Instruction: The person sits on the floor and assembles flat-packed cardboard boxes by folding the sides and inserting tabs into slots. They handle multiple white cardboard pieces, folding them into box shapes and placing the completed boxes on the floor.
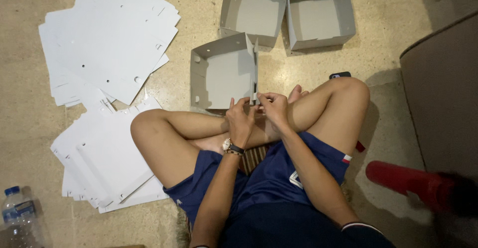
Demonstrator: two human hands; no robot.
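Hands: left hand (240, 117) and right hand (273, 106) both pinched the half-folded box (224, 71) at its near corner, on the floor.
Done: two folded boxes (288, 11) stood beyond.
Left: flat sheets (107, 34) lay stacked, unfolded.

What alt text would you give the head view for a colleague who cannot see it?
Seen from above, a person sitting cross-legged on a stone floor pinches the near corner of a half-folded grey cardboard box with the left hand and the right hand. Two finished boxes sit beyond it, flat white cardboard blanks lie to the left, and a plastic water bottle lies at the lower left.
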